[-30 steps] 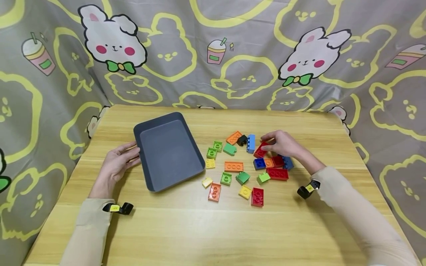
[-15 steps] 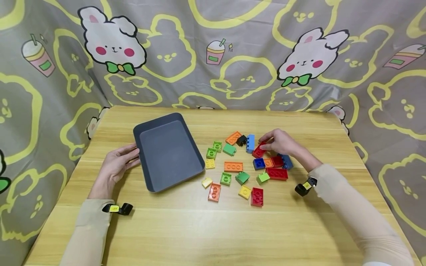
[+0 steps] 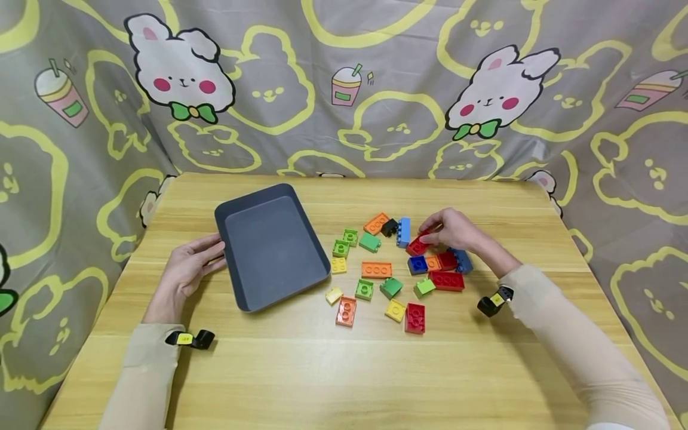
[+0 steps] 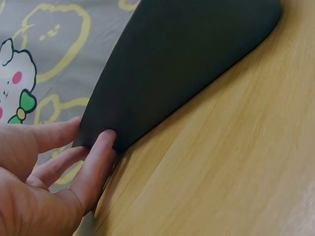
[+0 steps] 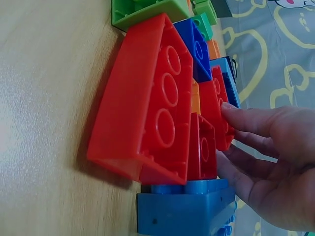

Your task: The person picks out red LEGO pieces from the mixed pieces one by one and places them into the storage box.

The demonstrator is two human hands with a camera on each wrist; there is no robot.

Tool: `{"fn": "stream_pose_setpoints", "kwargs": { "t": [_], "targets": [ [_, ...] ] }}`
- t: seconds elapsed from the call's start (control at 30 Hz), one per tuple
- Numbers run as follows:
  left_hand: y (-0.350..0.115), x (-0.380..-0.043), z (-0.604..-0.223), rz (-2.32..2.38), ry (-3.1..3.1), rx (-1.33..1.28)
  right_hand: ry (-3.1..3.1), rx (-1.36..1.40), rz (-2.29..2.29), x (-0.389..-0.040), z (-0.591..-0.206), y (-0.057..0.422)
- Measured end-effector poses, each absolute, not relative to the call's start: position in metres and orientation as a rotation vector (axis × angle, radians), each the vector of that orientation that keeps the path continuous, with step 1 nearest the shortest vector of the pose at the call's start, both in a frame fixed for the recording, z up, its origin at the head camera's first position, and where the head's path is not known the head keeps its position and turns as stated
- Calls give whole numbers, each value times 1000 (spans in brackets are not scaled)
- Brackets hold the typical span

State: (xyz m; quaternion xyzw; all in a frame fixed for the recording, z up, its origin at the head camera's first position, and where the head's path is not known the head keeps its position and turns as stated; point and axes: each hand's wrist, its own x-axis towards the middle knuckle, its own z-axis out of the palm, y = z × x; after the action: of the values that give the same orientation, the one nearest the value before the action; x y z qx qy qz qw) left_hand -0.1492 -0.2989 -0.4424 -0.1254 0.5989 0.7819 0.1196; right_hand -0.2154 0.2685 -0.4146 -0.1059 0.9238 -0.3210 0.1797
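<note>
My left hand point(image 3: 188, 266) touches the left outer wall of a dark grey tray point(image 3: 274, 248) with fairly straight fingers. The left wrist view shows those fingertips against the tray's side point(image 4: 172, 59). On the right, my right hand point(image 3: 454, 230) pinches a red building brick point(image 3: 417, 244) between thumb and fingers. In the right wrist view, the thumb lies over that red brick point(image 5: 216, 105), whose hollow underside shows; the other fingers are partly hidden behind it. Close by lie a blue brick point(image 3: 404, 233), a dark blue brick point(image 3: 417, 265) and a long red brick point(image 3: 447, 280).
Several loose bricks lie between tray and right hand, among them a long orange one point(image 3: 377, 270), a dark green one point(image 3: 391, 288) and a yellow one point(image 3: 395, 310). They rest on a wooden table point(image 3: 322, 370). A patterned curtain point(image 3: 301, 137) hangs around its back and sides.
The right hand and the red brick have shifted slightly left toward the blue brick. The left hand and the tray stay where they were.
</note>
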Motion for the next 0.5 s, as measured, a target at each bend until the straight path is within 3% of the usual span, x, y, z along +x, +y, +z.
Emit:
{"fn": "stream_pose_setpoints", "kwargs": {
  "t": [0.5],
  "targets": [
    [-300, -150, -444, 2280, 1756, -367, 2519, -239, -1129, -214, -410, 279]
  ]
}}
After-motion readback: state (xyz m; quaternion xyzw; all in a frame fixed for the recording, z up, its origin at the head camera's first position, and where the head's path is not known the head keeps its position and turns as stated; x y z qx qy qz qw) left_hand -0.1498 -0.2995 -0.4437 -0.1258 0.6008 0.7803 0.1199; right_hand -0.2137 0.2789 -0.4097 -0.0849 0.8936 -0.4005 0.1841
